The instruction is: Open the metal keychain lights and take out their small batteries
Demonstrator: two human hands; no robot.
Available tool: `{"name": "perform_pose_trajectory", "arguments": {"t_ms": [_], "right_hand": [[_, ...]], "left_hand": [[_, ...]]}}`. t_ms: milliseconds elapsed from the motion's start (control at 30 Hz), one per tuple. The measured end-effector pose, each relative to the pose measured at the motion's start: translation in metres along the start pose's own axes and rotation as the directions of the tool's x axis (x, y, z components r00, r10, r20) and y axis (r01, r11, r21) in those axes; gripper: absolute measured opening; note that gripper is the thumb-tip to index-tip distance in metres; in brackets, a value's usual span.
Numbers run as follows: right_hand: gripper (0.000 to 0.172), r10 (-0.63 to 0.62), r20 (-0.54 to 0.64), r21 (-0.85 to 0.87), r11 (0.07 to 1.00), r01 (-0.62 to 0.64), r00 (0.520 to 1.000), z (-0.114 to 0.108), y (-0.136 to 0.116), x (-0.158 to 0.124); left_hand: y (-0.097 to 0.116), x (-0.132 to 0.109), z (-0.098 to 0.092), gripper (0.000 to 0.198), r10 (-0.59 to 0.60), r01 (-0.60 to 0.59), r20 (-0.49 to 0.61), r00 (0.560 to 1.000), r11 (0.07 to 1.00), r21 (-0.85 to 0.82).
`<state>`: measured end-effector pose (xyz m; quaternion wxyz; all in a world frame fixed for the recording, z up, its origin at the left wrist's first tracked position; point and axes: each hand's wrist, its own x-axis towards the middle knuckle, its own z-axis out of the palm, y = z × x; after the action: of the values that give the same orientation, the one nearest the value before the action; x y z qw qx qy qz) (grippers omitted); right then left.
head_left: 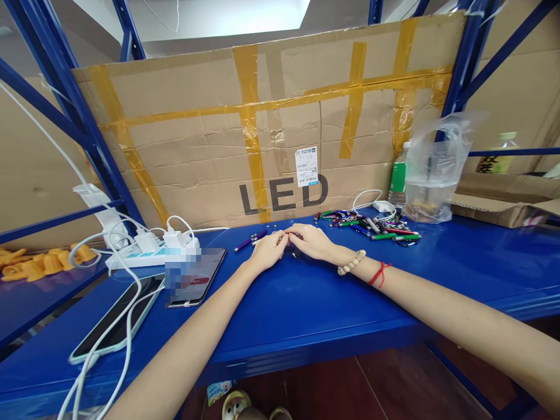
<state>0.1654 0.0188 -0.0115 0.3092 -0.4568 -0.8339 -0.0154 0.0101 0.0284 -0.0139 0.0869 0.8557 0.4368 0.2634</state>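
My left hand (pixel 268 252) and my right hand (pixel 311 241) meet fingertip to fingertip over the blue shelf (pixel 301 309). The fingers of both are closed in a pinch; whatever lies between them is too small and hidden to name. Just left of them are slim purple pen-shaped pieces (pixel 251 240) with silver ends, and tiny metallic bits (pixel 272 226) lie behind. Partly covered by my right hand, a dark shiny piece (pixel 294 254) shows under the fingers. Beyond my right hand spreads a pile of green, purple, red and black pen-like tubes (pixel 366 224).
Leftward lie a phone (pixel 205 280), a second phone (pixel 116 318), a white power strip (pixel 144 256) and looping cables. A clear plastic bag (pixel 433 175), a green-labelled bottle (pixel 398 178) and an open carton (pixel 503 201) stand right. Taped cardboard (pixel 196 157) backs the shelf.
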Motion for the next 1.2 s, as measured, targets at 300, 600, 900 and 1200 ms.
{"name": "perform_pose_trajectory", "arguments": {"t_ms": [300,600,900,1200], "right_hand": [[0.029,0.020,-0.068,0.114,0.993,-0.012,0.997,0.0054,0.0055,0.0018],[0.034,0.125,-0.002,0.282,0.952,-0.120,0.992,0.0036,0.0011,0.0019],[0.033,0.149,0.012,0.273,0.951,-0.146,0.989,0.0040,-0.0002,0.0019],[0.030,0.112,-0.005,0.175,0.979,-0.109,0.994,0.0069,0.0030,0.0018]], "left_hand": [[-0.0016,-0.0001,0.0005,0.034,-0.001,0.001,0.017,1.000,1.000,-0.002],[-0.0022,-0.0007,0.0000,0.033,0.008,-0.008,0.032,0.999,1.000,-0.001],[-0.0006,-0.0005,-0.0002,0.031,-0.006,0.005,0.023,1.000,1.000,0.028],[-0.0020,-0.0003,0.0015,0.028,0.020,-0.021,0.012,1.000,0.998,0.062]]}}
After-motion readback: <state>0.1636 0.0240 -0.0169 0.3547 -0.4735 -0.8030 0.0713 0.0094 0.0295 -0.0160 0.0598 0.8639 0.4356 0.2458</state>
